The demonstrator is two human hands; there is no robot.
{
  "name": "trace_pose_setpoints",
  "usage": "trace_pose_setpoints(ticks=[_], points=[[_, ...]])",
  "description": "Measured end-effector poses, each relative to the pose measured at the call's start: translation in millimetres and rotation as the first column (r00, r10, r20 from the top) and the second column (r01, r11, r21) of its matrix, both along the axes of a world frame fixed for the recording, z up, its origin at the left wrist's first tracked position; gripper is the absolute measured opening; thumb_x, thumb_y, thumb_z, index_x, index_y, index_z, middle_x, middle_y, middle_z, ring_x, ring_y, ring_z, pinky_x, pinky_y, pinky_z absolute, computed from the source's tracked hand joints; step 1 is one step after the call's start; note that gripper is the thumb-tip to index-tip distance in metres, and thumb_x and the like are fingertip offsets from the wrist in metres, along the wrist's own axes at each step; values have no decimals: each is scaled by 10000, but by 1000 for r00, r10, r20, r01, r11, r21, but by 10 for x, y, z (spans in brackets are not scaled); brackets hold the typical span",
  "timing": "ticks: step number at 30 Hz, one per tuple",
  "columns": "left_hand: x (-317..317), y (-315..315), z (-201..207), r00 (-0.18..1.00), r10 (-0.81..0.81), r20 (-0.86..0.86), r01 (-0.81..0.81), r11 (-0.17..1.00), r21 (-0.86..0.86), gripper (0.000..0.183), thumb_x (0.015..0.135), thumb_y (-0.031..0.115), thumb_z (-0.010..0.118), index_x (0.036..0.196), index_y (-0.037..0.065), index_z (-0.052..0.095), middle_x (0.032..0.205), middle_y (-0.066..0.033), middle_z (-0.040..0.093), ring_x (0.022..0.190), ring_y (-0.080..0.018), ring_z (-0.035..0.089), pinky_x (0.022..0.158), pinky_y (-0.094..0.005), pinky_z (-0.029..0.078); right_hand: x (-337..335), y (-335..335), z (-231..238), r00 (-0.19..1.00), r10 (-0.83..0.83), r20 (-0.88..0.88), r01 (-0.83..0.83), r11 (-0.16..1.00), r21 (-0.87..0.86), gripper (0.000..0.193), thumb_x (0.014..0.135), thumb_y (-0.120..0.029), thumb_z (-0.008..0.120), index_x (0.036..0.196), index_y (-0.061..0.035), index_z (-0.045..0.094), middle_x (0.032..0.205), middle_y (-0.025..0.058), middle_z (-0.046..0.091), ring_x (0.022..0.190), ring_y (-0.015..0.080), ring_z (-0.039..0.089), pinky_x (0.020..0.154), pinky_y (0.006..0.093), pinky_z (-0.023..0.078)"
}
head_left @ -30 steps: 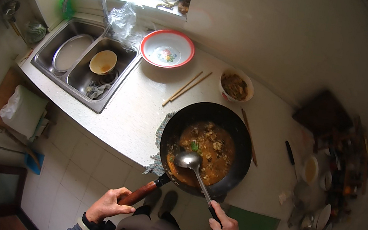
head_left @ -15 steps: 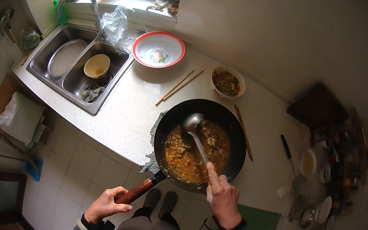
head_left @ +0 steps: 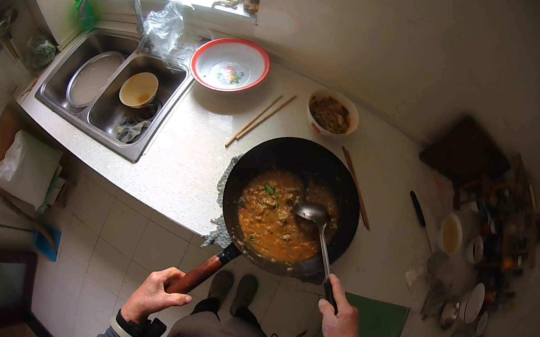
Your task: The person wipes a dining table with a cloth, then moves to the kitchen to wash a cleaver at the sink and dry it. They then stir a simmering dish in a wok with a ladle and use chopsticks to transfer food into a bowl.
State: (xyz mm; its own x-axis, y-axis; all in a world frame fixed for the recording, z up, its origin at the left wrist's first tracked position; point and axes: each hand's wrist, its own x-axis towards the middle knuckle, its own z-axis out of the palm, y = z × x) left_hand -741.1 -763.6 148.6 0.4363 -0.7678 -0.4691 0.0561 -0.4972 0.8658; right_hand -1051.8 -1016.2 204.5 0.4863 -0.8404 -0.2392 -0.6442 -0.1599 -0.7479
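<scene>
My left hand [head_left: 154, 294] is closed round the wooden handle of a black wok [head_left: 250, 158]. The wok sits on a folded patterned cloth [head_left: 218, 232] near the counter's front edge. Inside it lies a reddish-brown stew [head_left: 271, 223] with chunks and bits of green. My right hand [head_left: 341, 323] grips the dark handle of a metal ladle [head_left: 311, 211], whose bowl rests in the stew at the right of the wok's middle. What the ladle's bowl holds cannot be made out.
Behind the wok are a red-rimmed enamel basin [head_left: 234, 47], a pair of chopsticks [head_left: 260, 121] and a bowl of food [head_left: 329, 113]. More chopsticks [head_left: 356, 187] lie close to its right side. A double sink [head_left: 88, 116] is at left; bowls and bottles crowd the right.
The ladle has swung from the wok's upper left to its right side, and my right hand has moved down and right. My left hand keeps its hold on the wok handle.
</scene>
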Motion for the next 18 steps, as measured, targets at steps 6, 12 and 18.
trace_pose_setpoints(ticks=[6, 12, 18], points=[[-24, 5, 31, 1000, -4, -7, 4, 1000, 21, 463, 801, 204, 902, 1137, -34, 691, 905, -37, 655, 838, -119, 604, 760, -290, 507, -221, 300, 57, 998, -3, 60, -2, 996, 86, 601, 968, -60, 677, 1552, -50, 535, 1398, 255, 685, 1297, 318, 689, 1019, 325, 536], [-56, 16, 64, 1000, -7, 2, 7, 1000, 23, 460, 795, 218, 899, 1122, -33, 695, 893, -39, 652, 834, -125, 605, 764, -296, 510, -290, 388, 104, 988, 19, 154, -28, 998, 61, 606, 963, -45, 686, 1552, -47, 542, 1269, 242, 740, 1142, 221, 750, 959, 311, 546], [-72, 30, 79, 999, -25, 30, 25, 999, 26, 458, 796, 216, 898, 1126, -31, 698, 899, -43, 659, 834, -124, 606, 764, -297, 512, 114, 64, -74, 952, -64, 301, 74, 997, -24, 580, 999, -56, 646, 1566, -29, 527, 925, 64, 650, 782, 101, 565, 716, 293, 494]])
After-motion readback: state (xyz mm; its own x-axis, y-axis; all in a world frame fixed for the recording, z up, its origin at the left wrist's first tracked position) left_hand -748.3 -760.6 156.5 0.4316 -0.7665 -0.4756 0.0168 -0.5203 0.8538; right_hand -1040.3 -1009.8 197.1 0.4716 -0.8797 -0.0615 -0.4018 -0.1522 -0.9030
